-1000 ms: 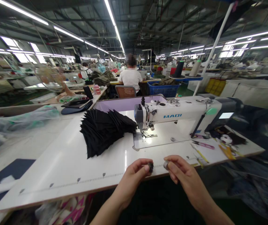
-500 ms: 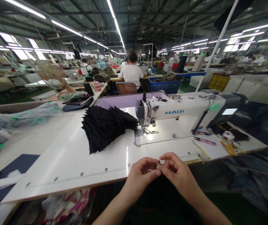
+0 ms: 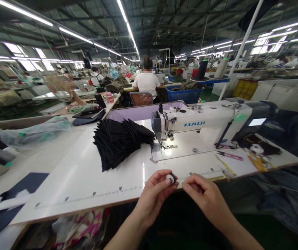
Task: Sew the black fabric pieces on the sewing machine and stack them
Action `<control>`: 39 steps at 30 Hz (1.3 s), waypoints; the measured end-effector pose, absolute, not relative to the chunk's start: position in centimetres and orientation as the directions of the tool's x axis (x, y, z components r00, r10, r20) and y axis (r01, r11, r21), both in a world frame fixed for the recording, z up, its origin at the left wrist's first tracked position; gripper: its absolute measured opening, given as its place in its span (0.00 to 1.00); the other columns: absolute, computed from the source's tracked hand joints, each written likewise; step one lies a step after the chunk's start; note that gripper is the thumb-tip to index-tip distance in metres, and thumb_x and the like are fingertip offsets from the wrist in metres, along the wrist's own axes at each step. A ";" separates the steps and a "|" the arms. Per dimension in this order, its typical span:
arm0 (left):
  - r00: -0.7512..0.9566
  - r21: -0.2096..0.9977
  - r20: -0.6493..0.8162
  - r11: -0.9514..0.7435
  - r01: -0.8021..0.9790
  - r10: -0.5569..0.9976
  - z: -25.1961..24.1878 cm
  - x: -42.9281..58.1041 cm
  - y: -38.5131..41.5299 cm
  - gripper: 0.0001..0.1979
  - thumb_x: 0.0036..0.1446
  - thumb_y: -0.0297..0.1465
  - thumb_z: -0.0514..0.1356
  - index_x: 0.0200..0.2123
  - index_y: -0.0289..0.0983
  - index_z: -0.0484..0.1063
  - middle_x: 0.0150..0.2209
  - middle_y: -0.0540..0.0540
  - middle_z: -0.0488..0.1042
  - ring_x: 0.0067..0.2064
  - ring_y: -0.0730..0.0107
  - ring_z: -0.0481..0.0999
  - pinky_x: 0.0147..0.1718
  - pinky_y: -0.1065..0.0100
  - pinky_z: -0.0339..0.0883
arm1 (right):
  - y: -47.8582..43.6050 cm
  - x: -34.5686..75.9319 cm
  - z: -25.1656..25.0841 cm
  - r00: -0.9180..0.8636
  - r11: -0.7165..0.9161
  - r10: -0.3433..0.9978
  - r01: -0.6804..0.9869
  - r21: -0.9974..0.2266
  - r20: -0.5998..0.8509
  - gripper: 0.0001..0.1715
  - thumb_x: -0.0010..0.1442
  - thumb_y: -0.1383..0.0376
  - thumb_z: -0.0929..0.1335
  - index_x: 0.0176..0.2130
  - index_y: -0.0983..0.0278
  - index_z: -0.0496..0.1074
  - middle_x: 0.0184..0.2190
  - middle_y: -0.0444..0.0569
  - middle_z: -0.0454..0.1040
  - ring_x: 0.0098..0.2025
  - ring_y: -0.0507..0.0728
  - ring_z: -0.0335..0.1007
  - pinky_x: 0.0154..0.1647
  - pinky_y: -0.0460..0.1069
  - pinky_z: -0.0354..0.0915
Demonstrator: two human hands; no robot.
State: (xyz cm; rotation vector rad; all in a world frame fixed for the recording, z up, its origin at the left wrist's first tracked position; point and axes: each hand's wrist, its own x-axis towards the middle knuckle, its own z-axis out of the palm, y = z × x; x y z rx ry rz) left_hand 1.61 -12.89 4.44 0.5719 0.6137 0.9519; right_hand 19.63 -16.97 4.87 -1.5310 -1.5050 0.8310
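Between the thumb and fingers of my left hand (image 3: pixel 156 191) is a small bobbin (image 3: pixel 171 178), pale on its flat face and dark around the rim. My right hand (image 3: pixel 203 192) is just to the right of it, thumb and fingertips pinched together; anything between them is too small to make out. Both hands are over the front edge of the white sewing table (image 3: pixel 81 177). Beyond them stands a white sewing machine (image 3: pixel 198 119) with its lamp lit over the needle plate. A stack of black fabric pieces (image 3: pixel 120 140) lies left of the needle.
Pink thread snips (image 3: pixel 230 155) and yellow-handled tools (image 3: pixel 256 162) lie on the table's right side. Two thread cones (image 3: pixel 203 69) stand behind the machine. Dark blue cloth (image 3: pixel 29 187) is at the left. A co-worker (image 3: pixel 146 83) sits ahead, back turned, near a blue crate (image 3: pixel 184 94).
My hands have drawn apart. The bobbin, mostly hidden between both hands before, now shows in my left hand, while my right hand has moved off to the right. The view has shifted slightly.
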 end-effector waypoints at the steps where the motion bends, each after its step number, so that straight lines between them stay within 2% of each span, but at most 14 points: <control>1: 0.449 0.679 -0.227 0.471 -0.564 0.864 4.4 1.6 -13.0 0.16 0.50 0.27 0.73 0.43 0.34 0.77 0.40 0.43 0.80 0.40 0.69 0.80 0.46 0.69 0.71 | -16.8 19.9 5.1 0.098 0.018 0.993 0.437 -0.899 0.068 0.17 0.60 0.52 0.67 0.27 0.60 0.72 0.21 0.41 0.63 0.26 0.53 0.58 0.28 0.49 0.56; 6: 0.534 0.679 -0.230 0.527 -0.510 0.813 4.1 1.9 -13.3 0.17 0.52 0.28 0.72 0.45 0.32 0.78 0.39 0.43 0.79 0.38 0.72 0.79 0.43 0.71 0.70 | -15.7 20.6 6.8 0.159 -0.043 0.987 0.285 -0.958 0.003 0.18 0.54 0.50 0.69 0.27 0.61 0.74 0.24 0.44 0.71 0.30 0.56 0.65 0.31 0.49 0.61; 9: 0.572 0.708 -0.206 0.524 -0.473 0.794 4.1 2.2 -13.5 0.15 0.53 0.27 0.71 0.45 0.32 0.77 0.39 0.43 0.78 0.38 0.72 0.78 0.42 0.72 0.69 | -15.3 19.9 7.7 0.131 -0.015 0.991 0.227 -0.974 0.016 0.17 0.54 0.51 0.70 0.27 0.62 0.73 0.23 0.44 0.70 0.29 0.55 0.65 0.31 0.49 0.61; 14: 0.588 0.755 -0.157 0.480 -0.447 0.793 4.5 2.0 -13.8 0.13 0.55 0.27 0.69 0.43 0.35 0.73 0.36 0.47 0.76 0.36 0.72 0.77 0.39 0.71 0.68 | -14.7 19.5 7.6 0.017 0.053 0.998 0.337 -0.940 0.062 0.12 0.55 0.57 0.69 0.26 0.62 0.73 0.17 0.38 0.59 0.22 0.50 0.55 0.24 0.47 0.55; 17: 0.538 0.754 -0.173 0.462 -0.467 0.825 4.7 1.5 -13.7 0.12 0.55 0.27 0.69 0.41 0.36 0.71 0.35 0.47 0.77 0.35 0.72 0.77 0.39 0.71 0.68 | -14.4 20.2 6.8 0.050 0.062 0.995 0.418 -0.906 0.090 0.13 0.55 0.57 0.70 0.25 0.62 0.72 0.16 0.38 0.58 0.22 0.51 0.56 0.25 0.47 0.57; 19: 0.505 0.761 -0.185 0.448 -0.469 0.843 4.8 1.3 -13.4 0.14 0.54 0.27 0.69 0.40 0.35 0.69 0.35 0.47 0.77 0.35 0.71 0.77 0.39 0.70 0.68 | -14.4 20.7 6.3 0.046 0.089 0.992 0.444 -0.892 0.122 0.14 0.59 0.55 0.69 0.27 0.61 0.74 0.20 0.41 0.67 0.26 0.53 0.64 0.28 0.48 0.62; 21: 0.472 0.783 -0.193 0.425 -0.455 0.860 4.7 1.2 -13.2 0.15 0.52 0.28 0.70 0.40 0.35 0.69 0.34 0.47 0.76 0.34 0.71 0.77 0.38 0.70 0.67 | -14.7 20.8 5.9 0.062 0.157 0.976 0.467 -0.870 0.210 0.15 0.63 0.54 0.66 0.36 0.61 0.77 0.35 0.48 0.76 0.37 0.57 0.72 0.34 0.49 0.67; 23: 0.420 0.818 -0.194 0.382 -0.429 0.887 4.7 1.3 -13.1 0.15 0.52 0.29 0.70 0.40 0.36 0.69 0.32 0.49 0.75 0.33 0.72 0.76 0.37 0.70 0.67 | -15.2 20.5 5.7 0.079 0.279 0.922 0.543 -0.792 0.379 0.19 0.65 0.53 0.65 0.50 0.59 0.74 0.54 0.54 0.72 0.53 0.62 0.70 0.46 0.54 0.71; 25: 0.371 0.854 -0.187 0.337 -0.397 0.910 4.7 1.5 -13.3 0.13 0.53 0.30 0.69 0.39 0.36 0.69 0.30 0.52 0.73 0.31 0.74 0.73 0.35 0.72 0.65 | -15.8 20.0 5.6 -0.013 0.408 0.850 0.650 -0.642 0.527 0.26 0.62 0.54 0.69 0.57 0.58 0.69 0.64 0.57 0.62 0.62 0.66 0.62 0.58 0.62 0.66; 29: 0.331 0.919 -0.131 0.240 -0.314 0.935 4.7 1.6 -14.1 0.12 0.54 0.33 0.69 0.38 0.36 0.70 0.32 0.51 0.72 0.35 0.73 0.71 0.38 0.72 0.64 | -16.4 18.6 5.8 -0.254 0.555 0.762 0.730 -0.400 0.595 0.17 0.62 0.64 0.70 0.51 0.57 0.72 0.59 0.53 0.69 0.64 0.66 0.60 0.67 0.70 0.52; 31: 0.278 0.953 -0.073 0.149 -0.265 0.958 4.9 1.2 -14.6 0.16 0.53 0.35 0.70 0.42 0.37 0.72 0.37 0.48 0.75 0.39 0.70 0.72 0.40 0.70 0.65 | -16.6 18.2 6.0 -0.235 0.562 0.762 0.703 -0.435 0.604 0.13 0.62 0.67 0.68 0.48 0.56 0.74 0.55 0.52 0.73 0.63 0.65 0.62 0.68 0.69 0.52; 33: 0.241 0.958 -0.023 0.090 -0.271 0.970 5.2 0.5 -15.1 0.22 0.53 0.37 0.70 0.50 0.40 0.72 0.47 0.44 0.75 0.41 0.67 0.71 0.41 0.69 0.65 | -16.7 17.9 6.1 -0.204 0.551 0.803 0.611 -0.568 0.560 0.12 0.61 0.64 0.71 0.47 0.55 0.75 0.56 0.52 0.72 0.63 0.65 0.62 0.66 0.67 0.57; 35: 0.319 0.914 -0.038 0.162 -0.373 0.947 5.4 -0.4 -15.7 0.23 0.56 0.41 0.68 0.53 0.40 0.73 0.52 0.41 0.73 0.44 0.65 0.71 0.41 0.67 0.66 | -17.0 17.6 6.2 -0.203 0.503 0.861 0.482 -0.718 0.467 0.14 0.58 0.60 0.73 0.46 0.54 0.76 0.60 0.52 0.68 0.64 0.66 0.61 0.63 0.63 0.62; 39: 0.590 0.687 -0.095 0.481 -0.544 0.802 3.7 -1.7 -16.9 0.20 0.54 0.42 0.69 0.44 0.33 0.79 0.39 0.40 0.76 0.38 0.68 0.73 0.39 0.71 0.64 | -17.5 16.2 5.8 -0.270 0.399 0.909 0.342 -0.851 0.318 0.17 0.54 0.62 0.76 0.45 0.51 0.77 0.62 0.50 0.65 0.65 0.66 0.59 0.64 0.61 0.61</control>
